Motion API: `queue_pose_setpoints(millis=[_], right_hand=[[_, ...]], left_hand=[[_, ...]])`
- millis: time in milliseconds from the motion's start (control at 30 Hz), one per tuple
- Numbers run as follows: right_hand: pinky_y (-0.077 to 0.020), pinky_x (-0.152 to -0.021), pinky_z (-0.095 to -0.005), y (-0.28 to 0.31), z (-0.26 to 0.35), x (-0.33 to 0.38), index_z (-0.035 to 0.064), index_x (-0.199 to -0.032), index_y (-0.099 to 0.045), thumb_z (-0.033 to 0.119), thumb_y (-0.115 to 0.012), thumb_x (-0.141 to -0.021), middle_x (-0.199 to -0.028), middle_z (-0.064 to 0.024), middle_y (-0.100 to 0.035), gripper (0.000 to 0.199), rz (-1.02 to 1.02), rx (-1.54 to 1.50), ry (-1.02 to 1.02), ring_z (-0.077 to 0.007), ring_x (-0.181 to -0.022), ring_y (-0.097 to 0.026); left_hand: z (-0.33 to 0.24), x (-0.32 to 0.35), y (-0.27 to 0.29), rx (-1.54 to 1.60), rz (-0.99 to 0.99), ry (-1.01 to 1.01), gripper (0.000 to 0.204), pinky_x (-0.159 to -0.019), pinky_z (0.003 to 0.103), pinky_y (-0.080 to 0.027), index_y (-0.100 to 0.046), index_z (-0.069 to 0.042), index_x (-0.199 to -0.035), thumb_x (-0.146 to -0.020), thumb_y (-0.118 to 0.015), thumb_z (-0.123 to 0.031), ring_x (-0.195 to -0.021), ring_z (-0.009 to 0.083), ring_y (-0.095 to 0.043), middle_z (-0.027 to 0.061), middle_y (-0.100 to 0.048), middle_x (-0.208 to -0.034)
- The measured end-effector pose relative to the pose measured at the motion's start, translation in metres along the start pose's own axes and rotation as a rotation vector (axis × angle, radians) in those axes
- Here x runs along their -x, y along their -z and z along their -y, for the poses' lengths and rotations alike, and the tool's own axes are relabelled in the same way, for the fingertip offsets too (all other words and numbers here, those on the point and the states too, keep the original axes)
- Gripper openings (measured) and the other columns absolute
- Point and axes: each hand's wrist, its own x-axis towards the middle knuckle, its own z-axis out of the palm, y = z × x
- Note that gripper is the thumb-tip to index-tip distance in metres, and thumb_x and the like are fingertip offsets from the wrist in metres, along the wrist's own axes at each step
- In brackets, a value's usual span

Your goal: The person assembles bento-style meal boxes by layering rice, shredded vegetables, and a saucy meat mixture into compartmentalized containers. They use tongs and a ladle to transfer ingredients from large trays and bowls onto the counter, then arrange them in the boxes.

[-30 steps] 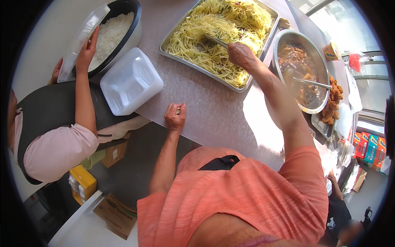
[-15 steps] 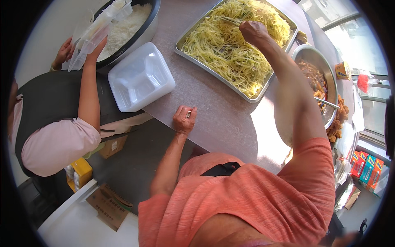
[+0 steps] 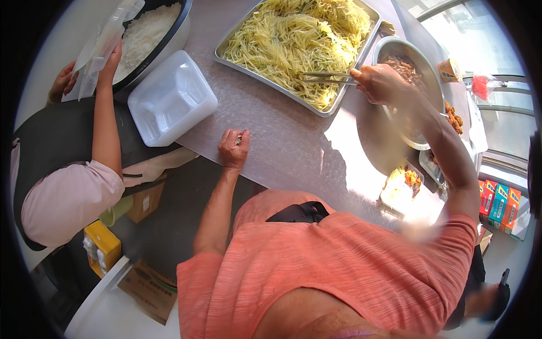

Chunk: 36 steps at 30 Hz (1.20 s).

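My right hand [image 3: 379,83] is closed around metal tongs [image 3: 330,78], whose tips reach left over the near right part of a steel tray [image 3: 271,90] heaped with pale yellow shreds [image 3: 296,42], which look like potato. No clump of food shows clearly between the tips. My left hand [image 3: 233,150] is a fist resting at the table's near edge; a small pale thing shows at its fingers, too small to name. Left of it stands a stack of translucent compartment meal boxes [image 3: 172,101]. Behind my right hand is a steel bowl [image 3: 435,73] of brown saucy food.
At left a co-worker's hands [image 3: 107,62] hold clear plastic containers [image 3: 104,48] beside a pot of white rice [image 3: 147,37]. A filled meal box [image 3: 401,192] lies in sunlight at the right. Fried pieces [image 3: 453,117] and a small tub [image 3: 449,70] are beyond the bowl.
My right hand has moved with the tongs from the far part of the tray to its near right edge. The filled meal box has come into view. My left fist stays closed at the table edge.
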Motion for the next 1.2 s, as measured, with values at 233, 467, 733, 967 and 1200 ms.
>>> queue_pose_setpoints(millis=[233, 467, 733, 967, 1200], right_hand=[[-0.0518, -0.055, -0.0394, -0.068, -0.007, -0.015, 0.0000, -0.074, -0.056, 0.009, -0.057, -0.076, -0.067, -0.0170, -0.062, 0.009, -0.278, 0.062, -0.157, -0.0317, -0.066, -0.066], [-0.0503, -0.060, -0.0458, -0.049, -0.032, -0.021, 0.0058, -0.077, -0.059, 0.016, -0.053, -0.080, -0.070, -0.0190, -0.061, 0.012, -0.339, -0.164, -0.409, -0.0380, -0.069, -0.063], [-0.0521, -0.063, -0.0443, -0.090, -0.040, -0.041, 0.0035, -0.076, -0.060, 0.016, -0.053, -0.079, -0.071, -0.0179, -0.063, 0.015, -0.229, -0.190, -0.312, -0.0354, -0.072, -0.064], [-0.0521, -0.069, -0.0465, -0.060, 0.043, -0.025, -0.0016, -0.086, -0.056, 0.024, -0.058, -0.082, -0.076, -0.0241, -0.063, 0.026, -0.346, -0.409, -0.425, -0.0396, -0.077, -0.064], [-0.0540, -0.065, -0.0449, -0.090, 0.078, -0.049, -0.0021, -0.089, -0.052, 0.009, -0.056, -0.078, -0.078, -0.0193, -0.059, 0.017, -0.300, -0.174, -0.585, -0.0354, -0.075, -0.067]], left_hand=[[-0.001, -0.003, -0.002, 0.003, 0.020, -0.045, 0.022, -0.053, 0.039, -0.042, -0.056, -0.004, -0.071, -0.081, -0.069, -0.017, -0.058, 0.0299, -0.053, 0.0100, -0.053, -0.066], [0.003, 0.000, -0.001, -0.032, -0.003, -0.017, 0.023, -0.053, 0.039, -0.043, -0.056, -0.004, -0.070, -0.081, -0.069, -0.018, -0.059, 0.0294, -0.053, 0.0098, -0.053, -0.066], [0.003, -0.001, -0.001, -0.045, 0.001, -0.007, 0.022, -0.053, 0.038, -0.043, -0.057, -0.005, -0.071, -0.082, -0.069, -0.019, -0.059, 0.0289, -0.054, 0.0097, -0.055, -0.067], [0.001, 0.000, -0.003, -0.036, 0.010, 0.014, 0.021, -0.055, 0.040, -0.044, -0.056, -0.007, -0.070, -0.080, -0.070, -0.019, -0.060, 0.0292, -0.055, 0.0084, -0.055, -0.066], [0.000, -0.002, -0.003, -0.035, 0.007, 0.005, 0.019, -0.055, 0.040, -0.044, -0.057, -0.007, -0.071, -0.080, -0.070, -0.019, -0.060, 0.0286, -0.055, 0.0082, -0.056, -0.067]])
